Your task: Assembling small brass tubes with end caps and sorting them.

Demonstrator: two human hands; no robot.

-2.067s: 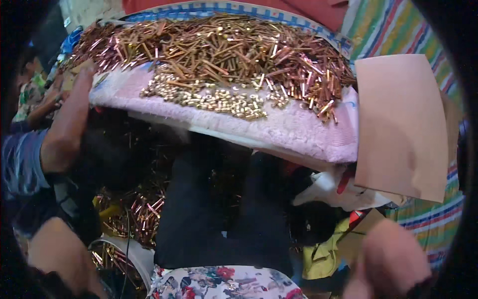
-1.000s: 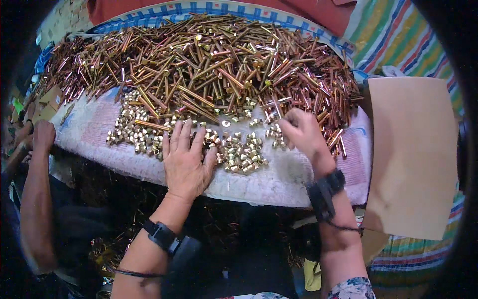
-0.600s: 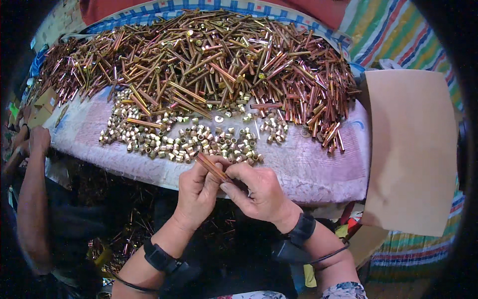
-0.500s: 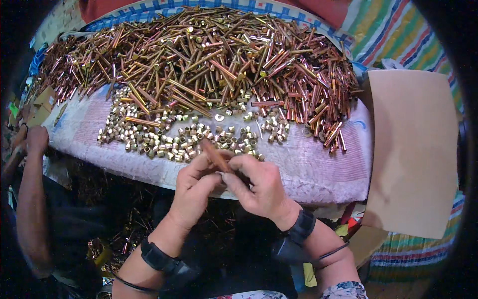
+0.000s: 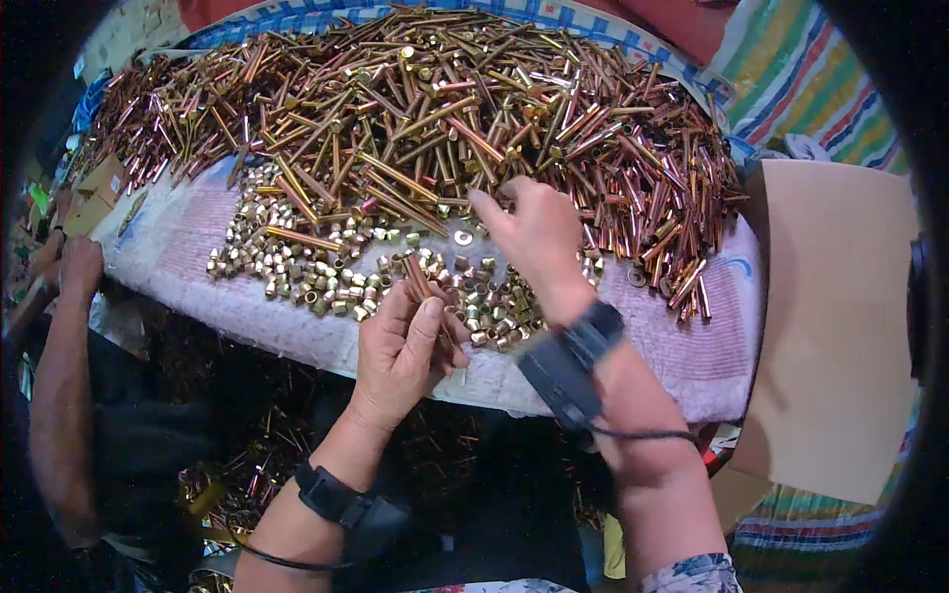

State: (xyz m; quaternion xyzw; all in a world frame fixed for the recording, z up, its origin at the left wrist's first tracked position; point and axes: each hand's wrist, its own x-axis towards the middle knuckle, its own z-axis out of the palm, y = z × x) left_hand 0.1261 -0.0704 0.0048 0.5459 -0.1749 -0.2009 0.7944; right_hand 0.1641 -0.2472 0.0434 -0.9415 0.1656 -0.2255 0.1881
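My left hand (image 5: 395, 336) is closed around a slotted, copper-coloured metal sleeve (image 5: 416, 276), whose end sticks up past the thumb; the lower part is hidden in the fingers. Over the front of a heap of long bronze-coloured bolts and tubes (image 5: 395, 128), my right hand (image 5: 539, 227) reaches with thumb and forefinger apart. I see nothing between them, though its other fingers are partly hidden. A flat round washer (image 5: 463, 238) lies just below that thumb. Small gold-coloured cone nuts (image 5: 306, 272) are scattered between the heap and the table's near edge, around both hands.
A pale fuzzy cloth (image 5: 682, 351) covers the table. At the right stands a cardboard box with a raised flap (image 5: 835, 326). Another person's arm (image 5: 69, 385) rests by the table's left end. More metal parts (image 5: 257, 474) lie in the dark below the near edge.
My right hand has left my left hand and moved up and right to the heap's front. The left hand keeps the metal sleeve, now held more upright. The whole view has shifted slightly.
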